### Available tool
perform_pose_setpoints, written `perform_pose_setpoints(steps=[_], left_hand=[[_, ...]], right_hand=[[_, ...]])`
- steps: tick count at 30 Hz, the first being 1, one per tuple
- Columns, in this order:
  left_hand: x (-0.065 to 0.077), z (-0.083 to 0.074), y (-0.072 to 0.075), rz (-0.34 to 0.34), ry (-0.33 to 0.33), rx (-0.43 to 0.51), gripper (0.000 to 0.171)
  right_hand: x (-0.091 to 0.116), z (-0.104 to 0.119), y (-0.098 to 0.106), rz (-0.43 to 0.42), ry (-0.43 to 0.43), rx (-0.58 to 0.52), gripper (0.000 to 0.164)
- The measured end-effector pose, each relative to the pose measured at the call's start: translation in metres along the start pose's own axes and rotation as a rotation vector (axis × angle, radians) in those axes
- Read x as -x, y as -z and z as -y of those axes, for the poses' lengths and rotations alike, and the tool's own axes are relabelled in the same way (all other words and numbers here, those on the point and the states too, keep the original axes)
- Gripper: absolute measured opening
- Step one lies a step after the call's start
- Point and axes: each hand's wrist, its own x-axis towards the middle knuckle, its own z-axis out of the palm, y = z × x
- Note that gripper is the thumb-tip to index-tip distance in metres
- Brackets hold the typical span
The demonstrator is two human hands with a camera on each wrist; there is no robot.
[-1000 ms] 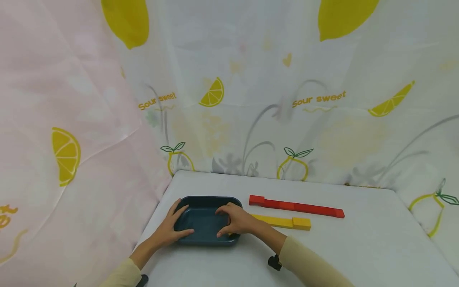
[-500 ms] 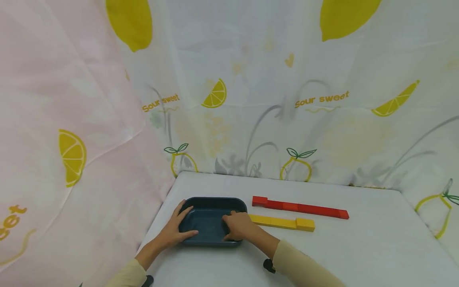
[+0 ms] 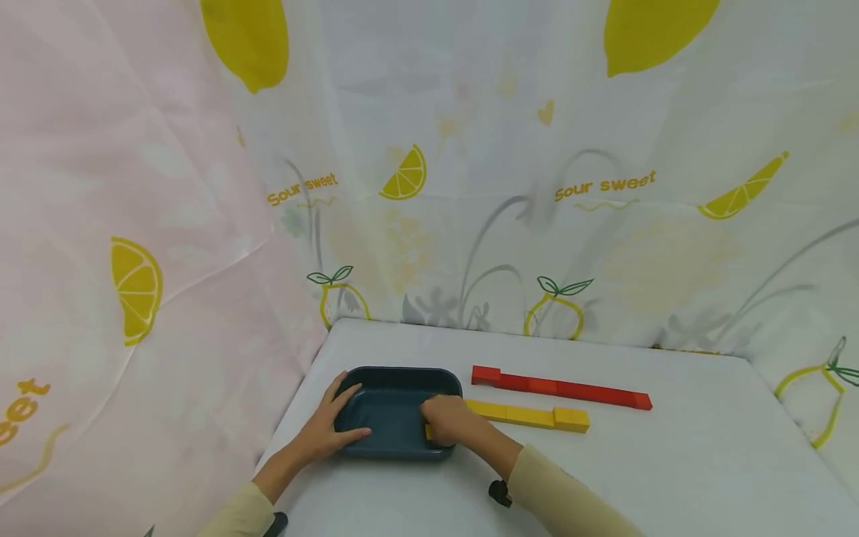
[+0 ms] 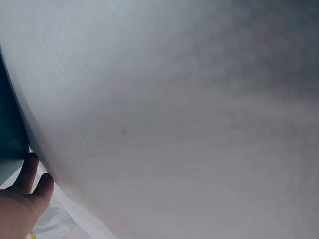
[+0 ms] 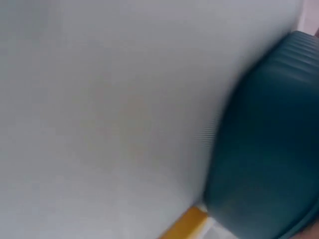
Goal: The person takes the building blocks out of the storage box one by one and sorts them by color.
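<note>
The dark teal tray (image 3: 385, 453) stands on the white table. At its left end my left hand (image 3: 325, 427) holds the rim, thumb over the near side and fingers spread along the far corner. In the left wrist view, fingers of the left hand (image 4: 25, 194) lie at the outside of the tray (image 4: 11, 124). My right hand (image 3: 450, 420) is inside the right end, its fingers curled round a yellow block (image 3: 430, 432), mostly hidden under the hand. The right wrist view shows the tray's outer wall (image 5: 264, 134) and only an edge of the hand.
Right of the tray lies a row of yellow blocks (image 3: 526, 415), with a raised block (image 3: 571, 420) at its right end. Behind it runs a longer row of red blocks (image 3: 564, 388). A lemon-print curtain (image 3: 470, 186) rises behind the table.
My right hand's fingers, spread a second ago, have curled together inside the tray's right end, at the yellow block. The left hand stays at the tray's left end. The view has shifted slightly.
</note>
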Motion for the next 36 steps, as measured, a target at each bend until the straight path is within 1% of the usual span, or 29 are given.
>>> perform_pose_setpoints(steps=[2,4,7,9,11,17,19,24,29,32,36], left_hand=[[0.000,0.000,0.001,0.001,-0.004,-0.005,0.089],[0.000,-0.001,0.001,0.000,-0.006,-0.010,0.089],[-0.001,-0.002,0.002,0.000,-0.012,-0.006,0.089],[-0.001,-0.002,0.001,-0.002,-0.010,-0.009,0.089],[-0.001,0.000,0.001,-0.003,-0.008,-0.017,0.089],[-0.002,0.002,-0.001,0.001,-0.019,-0.025,0.089],[-0.001,0.002,-0.001,0.003,-0.017,-0.026,0.090],[0.002,0.002,0.001,0.001,0.012,-0.030,0.093],[0.001,0.001,0.003,0.012,0.032,-0.033,0.095],[-0.001,0.000,0.002,0.017,0.032,-0.034,0.095],[-0.004,0.001,0.000,0.026,0.024,-0.049,0.095]], right_hand=[[-0.001,-0.002,-0.005,-0.043,0.025,-0.021,0.017],[-0.003,-0.005,-0.008,-0.082,0.043,-0.053,0.021],[-0.003,-0.007,-0.010,-0.101,0.049,-0.125,0.028],[-0.003,-0.009,-0.010,-0.110,0.053,-0.175,0.030],[-0.001,-0.008,-0.010,-0.117,0.059,-0.205,0.030],[0.002,-0.010,-0.010,-0.152,0.080,-0.248,0.028],[0.003,-0.010,-0.011,-0.180,0.112,-0.275,0.028],[0.003,-0.014,-0.015,-0.268,0.207,-0.370,0.028],[0.003,-0.020,-0.014,-0.309,0.261,-0.461,0.029],[0.003,-0.024,-0.011,-0.332,0.275,-0.511,0.029],[0.007,-0.027,-0.010,-0.384,0.263,-0.608,0.030]])
